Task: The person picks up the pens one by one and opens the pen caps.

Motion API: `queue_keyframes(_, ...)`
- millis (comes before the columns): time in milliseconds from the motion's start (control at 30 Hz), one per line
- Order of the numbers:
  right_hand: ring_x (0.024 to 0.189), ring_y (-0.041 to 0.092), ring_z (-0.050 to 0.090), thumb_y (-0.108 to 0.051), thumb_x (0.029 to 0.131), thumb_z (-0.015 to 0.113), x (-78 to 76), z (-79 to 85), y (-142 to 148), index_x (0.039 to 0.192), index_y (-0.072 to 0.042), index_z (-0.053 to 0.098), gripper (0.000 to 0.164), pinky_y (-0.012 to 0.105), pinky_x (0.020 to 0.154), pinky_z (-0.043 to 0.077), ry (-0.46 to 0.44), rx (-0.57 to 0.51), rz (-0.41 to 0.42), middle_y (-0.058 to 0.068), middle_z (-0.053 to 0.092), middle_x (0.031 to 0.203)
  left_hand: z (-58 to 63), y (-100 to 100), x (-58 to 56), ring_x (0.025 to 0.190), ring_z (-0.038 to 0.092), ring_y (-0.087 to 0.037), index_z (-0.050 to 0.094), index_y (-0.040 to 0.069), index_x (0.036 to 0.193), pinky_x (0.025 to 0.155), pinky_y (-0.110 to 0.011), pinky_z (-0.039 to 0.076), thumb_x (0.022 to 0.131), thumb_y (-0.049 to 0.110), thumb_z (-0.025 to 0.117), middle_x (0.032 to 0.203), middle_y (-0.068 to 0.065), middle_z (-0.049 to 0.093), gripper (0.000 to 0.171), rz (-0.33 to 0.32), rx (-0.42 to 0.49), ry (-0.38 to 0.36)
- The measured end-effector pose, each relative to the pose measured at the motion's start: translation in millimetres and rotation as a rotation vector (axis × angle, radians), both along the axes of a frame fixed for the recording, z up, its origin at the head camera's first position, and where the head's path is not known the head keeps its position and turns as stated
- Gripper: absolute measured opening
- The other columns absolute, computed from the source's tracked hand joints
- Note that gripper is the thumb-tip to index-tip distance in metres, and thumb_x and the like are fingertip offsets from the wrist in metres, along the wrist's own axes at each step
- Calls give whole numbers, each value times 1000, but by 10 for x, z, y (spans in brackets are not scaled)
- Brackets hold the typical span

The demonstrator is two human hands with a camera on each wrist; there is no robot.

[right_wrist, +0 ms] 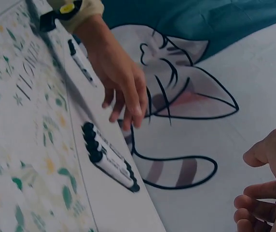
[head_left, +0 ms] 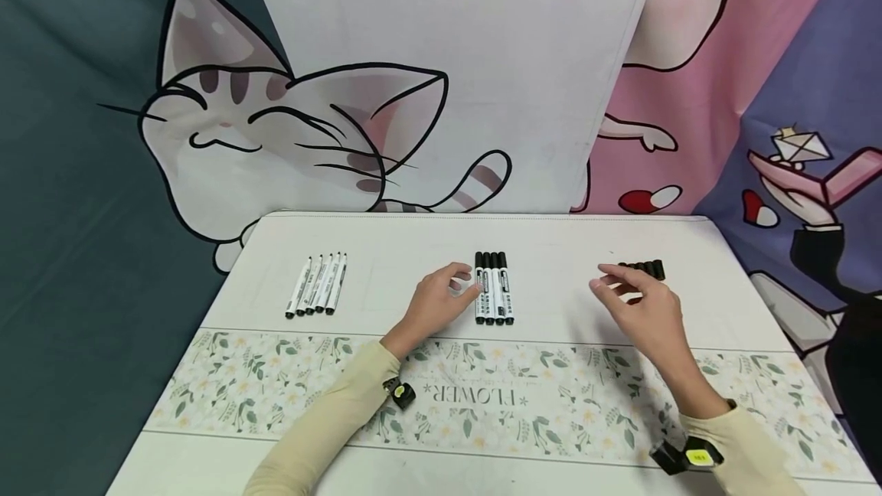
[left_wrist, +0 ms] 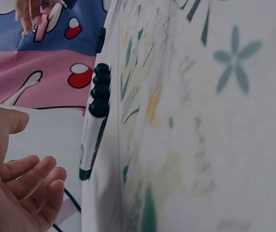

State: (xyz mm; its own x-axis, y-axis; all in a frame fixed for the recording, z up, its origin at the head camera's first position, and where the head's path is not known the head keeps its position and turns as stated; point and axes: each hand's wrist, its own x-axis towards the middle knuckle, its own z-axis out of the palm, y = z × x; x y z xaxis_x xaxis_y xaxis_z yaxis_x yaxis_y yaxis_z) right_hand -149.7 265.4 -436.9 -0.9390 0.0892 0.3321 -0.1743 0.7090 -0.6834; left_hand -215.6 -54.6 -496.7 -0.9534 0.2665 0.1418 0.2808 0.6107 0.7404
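Note:
Several white markers with black caps point(head_left: 494, 289) lie side by side in a row at the middle of the table. Just left of them hovers my left hand point(head_left: 437, 297), its fingers loosely bent around nothing. My right hand point(head_left: 644, 312) is farther right, fingers relaxed, also holding nothing. It partly hides a row of small black caps point(head_left: 651, 269) behind it. On the left lie several uncapped markers point(head_left: 317, 285) with their thin tips pointing away. In the right wrist view, the capped markers point(right_wrist: 111, 159) sit apart from both hands.
A white table point(head_left: 413, 243) carries a floral strip point(head_left: 475, 373) with the word FLOWER across its front part. Behind it hangs a cloth with a cartoon cat point(head_left: 262, 151). A black and yellow device is strapped on each wrist.

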Motion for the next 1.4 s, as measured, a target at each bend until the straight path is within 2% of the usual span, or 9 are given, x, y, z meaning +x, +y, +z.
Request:
queue_keyframes(100,88,-8,56,-30,96,74,55,-17,-96,128,-10,72,37,9,72,44,3,3,25,7,73,103,-31,35,-4,99,70,-18,65,9,134,83,-39,56,98,42,69,118,-2,72,49,12,10,-35)
queue_keyframes(300,91,15,64,-32,96,74,124,-51,-260,128,-10,72,38,16,72,47,-21,23,55,6,73,103,-75,102,-30,90,69,-15,67,11,126,80,-36,55,96,40,71,114,-2,73,42,52,-15,-83)
queue_keyframes(467,92,21,67,-32,95,75,130,-84,-343,127,-12,72,38,25,72,51,-44,29,86,5,73,104,-108,137,-43,88,68,-17,66,9,125,79,-35,55,96,40,72,112,-5,72,43,47,-31,-86)
queue_keyframes(833,90,21,68,-27,92,79,108,-142,-470,125,-12,73,37,28,70,53,-52,22,150,5,73,102,-166,180,-72,85,65,-15,64,7,131,80,-36,53,91,37,78,115,-5,71,52,38,-108,-105)
queue_keyframes(1033,89,20,68,-25,90,81,82,-162,-529,124,-12,73,38,29,68,55,-52,36,191,5,73,102,-157,171,-72,87,65,-17,64,6,131,81,-38,53,91,33,79,114,-6,70,51,36,-111,-121)
queue_keyframes(1233,89,18,65,-30,91,80,45,-160,-576,124,-14,74,38,30,68,54,-72,56,239,4,73,103,-136,173,-65,86,61,-17,66,3,129,83,-38,51,91,34,78,99,-2,67,50,43,-140,-124)
queue_keyframes(1400,88,16,65,-32,90,80,3,-157,-625,123,-13,74,38,29,67,54,-83,73,263,3,73,103,-109,208,-73,77,61,-13,68,1,126,77,-35,53,92,35,75,84,3,65,49,59,-204,-148)
